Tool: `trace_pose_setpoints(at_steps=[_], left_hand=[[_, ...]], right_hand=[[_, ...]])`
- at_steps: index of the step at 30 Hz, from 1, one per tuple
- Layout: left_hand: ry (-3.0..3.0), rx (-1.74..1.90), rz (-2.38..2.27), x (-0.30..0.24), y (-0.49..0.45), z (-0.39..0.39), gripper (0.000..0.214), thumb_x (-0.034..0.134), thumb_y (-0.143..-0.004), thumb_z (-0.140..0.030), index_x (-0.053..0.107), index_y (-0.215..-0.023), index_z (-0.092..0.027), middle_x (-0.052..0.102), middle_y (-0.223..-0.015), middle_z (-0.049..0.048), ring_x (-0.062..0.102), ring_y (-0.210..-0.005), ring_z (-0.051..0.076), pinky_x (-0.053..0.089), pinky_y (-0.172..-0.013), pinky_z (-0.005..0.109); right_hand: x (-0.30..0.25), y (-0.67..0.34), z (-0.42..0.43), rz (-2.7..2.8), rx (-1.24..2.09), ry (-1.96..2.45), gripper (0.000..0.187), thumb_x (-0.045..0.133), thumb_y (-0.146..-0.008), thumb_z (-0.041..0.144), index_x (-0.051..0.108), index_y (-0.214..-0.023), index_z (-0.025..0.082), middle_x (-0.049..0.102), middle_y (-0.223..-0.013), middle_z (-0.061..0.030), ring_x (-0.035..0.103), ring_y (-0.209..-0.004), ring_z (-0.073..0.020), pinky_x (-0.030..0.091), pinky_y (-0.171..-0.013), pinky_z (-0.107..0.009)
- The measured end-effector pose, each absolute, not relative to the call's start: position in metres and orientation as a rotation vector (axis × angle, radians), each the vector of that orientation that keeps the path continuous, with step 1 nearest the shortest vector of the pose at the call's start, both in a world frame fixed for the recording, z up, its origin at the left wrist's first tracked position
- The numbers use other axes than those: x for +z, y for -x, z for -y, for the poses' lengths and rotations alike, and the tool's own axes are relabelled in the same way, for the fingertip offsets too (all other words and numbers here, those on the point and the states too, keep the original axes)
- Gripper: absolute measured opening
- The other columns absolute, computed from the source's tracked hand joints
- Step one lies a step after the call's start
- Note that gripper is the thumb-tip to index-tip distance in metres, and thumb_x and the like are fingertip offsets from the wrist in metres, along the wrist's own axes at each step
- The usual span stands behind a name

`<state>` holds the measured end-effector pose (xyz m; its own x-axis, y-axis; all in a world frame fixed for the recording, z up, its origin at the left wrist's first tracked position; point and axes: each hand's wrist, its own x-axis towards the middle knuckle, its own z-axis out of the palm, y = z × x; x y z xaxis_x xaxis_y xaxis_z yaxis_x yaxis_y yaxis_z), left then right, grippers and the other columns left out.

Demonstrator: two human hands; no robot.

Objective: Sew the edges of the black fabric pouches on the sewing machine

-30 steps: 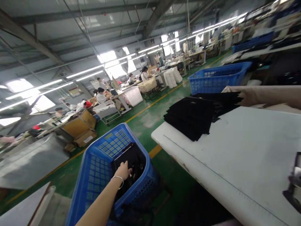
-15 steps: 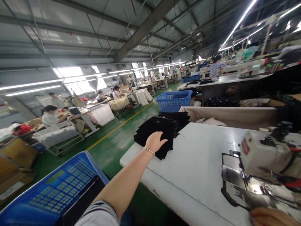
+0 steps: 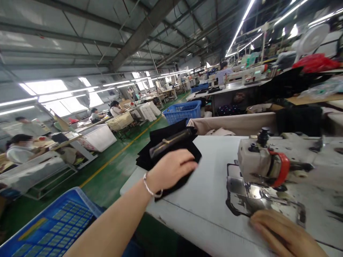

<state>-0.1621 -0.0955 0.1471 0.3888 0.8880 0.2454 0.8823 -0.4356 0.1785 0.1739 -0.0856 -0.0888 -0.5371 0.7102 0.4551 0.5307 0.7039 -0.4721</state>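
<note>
My left hand (image 3: 171, 168) is closed on a black fabric piece (image 3: 168, 144) and lifts it off the stack of black pieces at the left end of the white table (image 3: 209, 210); a pale strip shows on the lifted piece. My right hand (image 3: 284, 237) rests on the table's near edge, fingers curled, just in front of the metal plate (image 3: 254, 200) of the white sewing machine (image 3: 270, 162). I cannot tell whether anything is under it.
A blue plastic basket (image 3: 50, 230) stands on the green floor at my lower left. Another blue basket (image 3: 182, 111) sits beyond the table, beside a beige fabric roll (image 3: 241, 123). Other people work at tables on the left and far back.
My left hand left the blue basket, reached to the black stack on the table, and now grips and raises a piece. The view swung right, bringing the sewing machine and my right hand in.
</note>
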Motion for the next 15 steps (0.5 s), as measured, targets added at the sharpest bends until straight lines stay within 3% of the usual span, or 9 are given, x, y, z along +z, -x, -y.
trace_pose_setpoints(at_steps=[2, 4, 5, 8, 12, 15], left_hand=[[-2.567, 0.291, -1.379, 0.111, 0.135, 0.112, 0.030, 0.042, -0.100, -0.043, 0.063, -0.108, -0.023, 0.066, -0.113, 0.0034, 0.061, -0.108, 0.017, 0.046, -0.098, 0.029], [-2.490, 0.271, -1.637, 0.063, 0.122, 0.118, 0.044, 0.054, -0.094, -0.047, 0.052, -0.131, -0.022, 0.049, -0.142, 0.0096, 0.044, -0.134, 0.027, 0.035, -0.113, 0.042], [-2.432, 0.262, -1.730, 0.040, 0.120, 0.118, 0.048, 0.057, -0.094, -0.042, 0.049, -0.135, -0.018, 0.044, -0.146, 0.0151, 0.040, -0.137, 0.032, 0.033, -0.113, 0.049], [-2.339, 0.264, -1.833, -0.012, 0.120, 0.114, 0.056, 0.060, -0.092, -0.038, 0.044, -0.137, -0.009, 0.038, -0.148, 0.0234, 0.034, -0.140, 0.037, 0.029, -0.113, 0.057], [-2.257, 0.364, -1.933, -0.023, 0.118, 0.124, 0.059, 0.068, -0.084, -0.047, 0.049, -0.131, -0.016, 0.043, -0.144, 0.0169, 0.036, -0.136, 0.035, 0.031, -0.111, 0.054], [-2.181, 0.434, -2.004, -0.015, 0.109, 0.138, 0.052, 0.076, -0.076, -0.047, 0.058, -0.117, -0.020, 0.054, -0.122, 0.0121, 0.048, -0.118, 0.034, 0.039, -0.101, 0.053]], right_hand=[[-0.075, -0.171, 0.091, 2.287, 0.444, 0.953, 0.023, 0.049, -0.094, 0.037, 0.068, -0.107, 0.035, 0.070, -0.112, -0.0009, 0.067, -0.104, -0.0247, 0.059, -0.090, -0.039], [-0.061, -0.167, 0.095, 2.328, 0.506, 0.952, 0.026, 0.045, -0.097, 0.035, 0.066, -0.112, 0.033, 0.067, -0.116, -0.0019, 0.063, -0.109, -0.0238, 0.055, -0.094, -0.041], [-0.056, -0.164, 0.096, 2.356, 0.524, 0.953, 0.026, 0.046, -0.097, 0.036, 0.065, -0.114, 0.032, 0.066, -0.118, -0.0030, 0.062, -0.110, -0.0240, 0.054, -0.096, -0.043], [-0.047, -0.157, 0.097, 2.432, 0.516, 0.944, 0.028, 0.053, -0.094, 0.043, 0.065, -0.116, 0.029, 0.065, -0.118, -0.0058, 0.060, -0.108, -0.0263, 0.051, -0.095, -0.049], [-0.045, -0.153, 0.101, 2.468, 0.491, 0.925, 0.032, 0.056, -0.093, 0.046, 0.065, -0.117, 0.029, 0.063, -0.119, -0.0076, 0.058, -0.107, -0.0275, 0.048, -0.093, -0.053], [-0.044, -0.148, 0.112, 2.434, 0.501, 0.938, 0.031, 0.059, -0.091, 0.045, 0.066, -0.117, 0.028, 0.062, -0.121, -0.0080, 0.056, -0.110, -0.0289, 0.046, -0.093, -0.054]])
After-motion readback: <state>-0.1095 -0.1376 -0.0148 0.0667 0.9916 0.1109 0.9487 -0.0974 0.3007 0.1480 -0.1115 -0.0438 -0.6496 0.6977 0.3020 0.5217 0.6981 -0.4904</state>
